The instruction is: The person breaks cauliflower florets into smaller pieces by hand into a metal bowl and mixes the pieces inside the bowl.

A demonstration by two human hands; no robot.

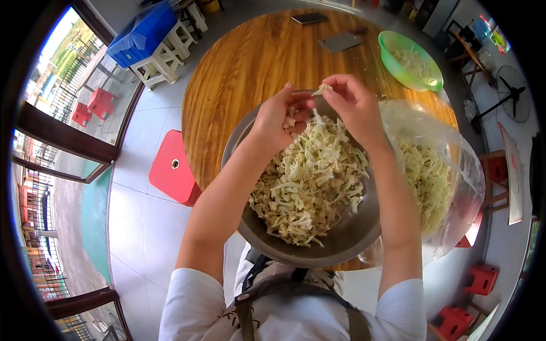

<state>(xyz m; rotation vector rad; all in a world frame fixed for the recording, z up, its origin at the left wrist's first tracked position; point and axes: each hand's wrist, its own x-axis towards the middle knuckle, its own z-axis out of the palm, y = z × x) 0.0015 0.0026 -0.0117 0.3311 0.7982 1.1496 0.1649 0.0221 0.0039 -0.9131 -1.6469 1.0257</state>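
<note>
A wide metal bowl full of cut cauliflower pieces stands at the near edge of the round table, close to my body. Over its far side, my left hand is cupped with curled fingers around a few small cauliflower florets. Between thumb and fingertips, my right hand pinches one small floret above the bowl's far rim. Both hands are close together but apart. On the right, a clear plastic bag lies open with more pale cut cauliflower inside.
A green basin with cut pieces sits at the wooden table's far right. Further back are a cleaver and a dark phone-like slab. A red stool stands left of the table, a fan at right.
</note>
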